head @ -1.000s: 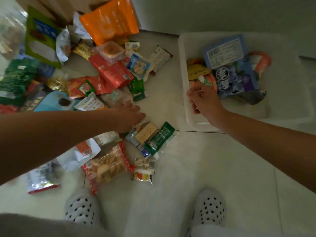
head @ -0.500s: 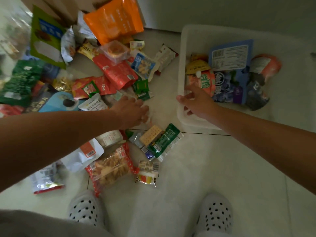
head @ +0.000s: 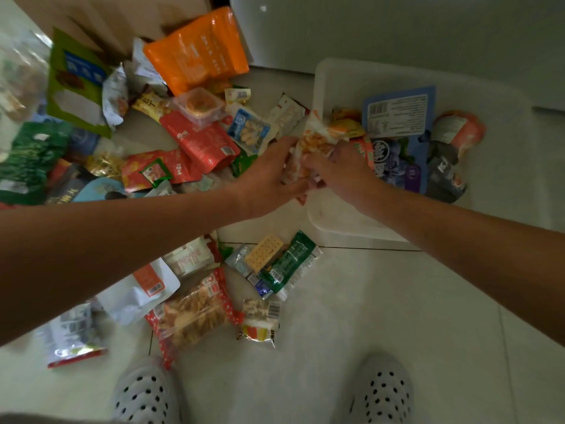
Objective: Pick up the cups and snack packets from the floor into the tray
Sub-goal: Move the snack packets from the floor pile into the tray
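so both on one packet (head: 315, 140) over tray (head: 333, 78) rim: left grip (head: 270, 175) & right grip (head: 344, 175) hold it; fingertips hidden, label blurred.

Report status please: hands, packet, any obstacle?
Left hand and right hand both hold snack packet at tray rim. Many packets on floor. Nothing blocks tray.

Pale tiled floor (head: 382, 316): snack packets (head: 195, 148) scattered left, white tray (head: 339, 224) far right, cracker pack (head: 264, 254) near centre.
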